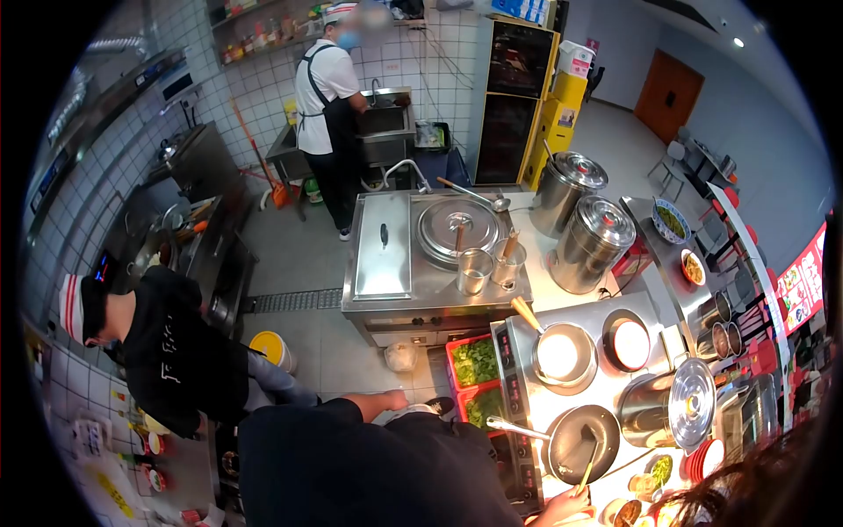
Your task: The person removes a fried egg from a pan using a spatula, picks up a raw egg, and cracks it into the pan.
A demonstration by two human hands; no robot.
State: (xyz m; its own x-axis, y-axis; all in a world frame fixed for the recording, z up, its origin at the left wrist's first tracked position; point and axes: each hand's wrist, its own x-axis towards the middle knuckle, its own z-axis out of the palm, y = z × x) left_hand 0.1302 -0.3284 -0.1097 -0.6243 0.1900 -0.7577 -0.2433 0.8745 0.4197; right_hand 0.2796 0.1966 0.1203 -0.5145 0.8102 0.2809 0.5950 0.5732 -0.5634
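Note:
At the bottom right, my right hand [564, 508] is closed around the handle of a long spatula [590, 470]. The blade of this spatula rests inside a dark frying pan [569, 446], whose metal handle points left. My left hand [393, 400] hangs low beside my dark clothing, above the floor and left of the greens crates; its fingers are too small to read. Behind the frying pan stand a saucepan [587, 376] with a wooden handle and a smaller dark pan [644, 331], both with brightly lit insides.
A tall lidded pot [645, 413] stands right of the pan, near stacked red bowls [704, 460]. Red crates [450, 360] of greens sit left of the stove. One co-worker [167, 342] bends at the left counter; another [329, 97] stands at the sink.

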